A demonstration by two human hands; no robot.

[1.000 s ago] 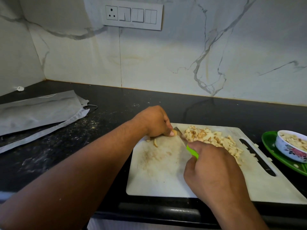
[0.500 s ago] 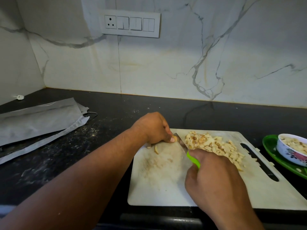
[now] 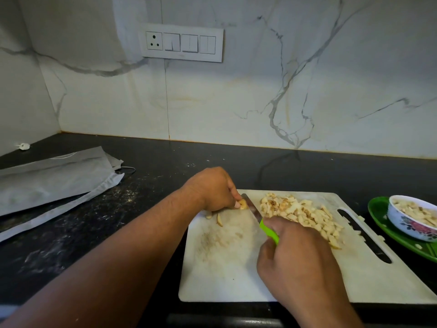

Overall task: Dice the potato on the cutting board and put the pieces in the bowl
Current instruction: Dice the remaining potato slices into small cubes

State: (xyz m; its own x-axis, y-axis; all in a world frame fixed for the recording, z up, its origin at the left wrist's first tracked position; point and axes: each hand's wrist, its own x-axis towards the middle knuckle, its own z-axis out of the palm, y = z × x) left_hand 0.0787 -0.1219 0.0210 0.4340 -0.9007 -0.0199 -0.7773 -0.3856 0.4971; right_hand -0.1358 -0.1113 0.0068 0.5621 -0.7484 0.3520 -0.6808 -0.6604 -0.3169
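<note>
A black stone surface (image 3: pixel 165 166) ran beneath a marble-veined wall with a white switch plate (image 3: pixel 181 43), and a grey cloth (image 3: pixel 54 183) lay at its far left. Your left hand (image 3: pixel 212 189) was curled over the last potato piece (image 3: pixel 242 204) at the near-left part of the white cutting board (image 3: pixel 224 275), fingertips pinching it down. The knife (image 3: pixel 251 209) stood just to the right of that piece, its blade angled away from you and touching or nearly touching it, so the piece lay to the blade's left, tight against your fingers. A couple of loose slivers (image 3: pixel 219 220) sat just below your left hand. Your right hand (image 3: pixel 298 263) was wrapped around the green handle, grasping it firmly. To the right of the blade, the diced pile (image 3: pixel 305 215) stretched along the board toward its slot. The floral bowl (image 3: pixel 411 220), already holding pieces, rested on a green plate (image 3: pixel 383 223) at far right, nearer your right hand. The next cut would likely fall very close to your left fingertips.
</note>
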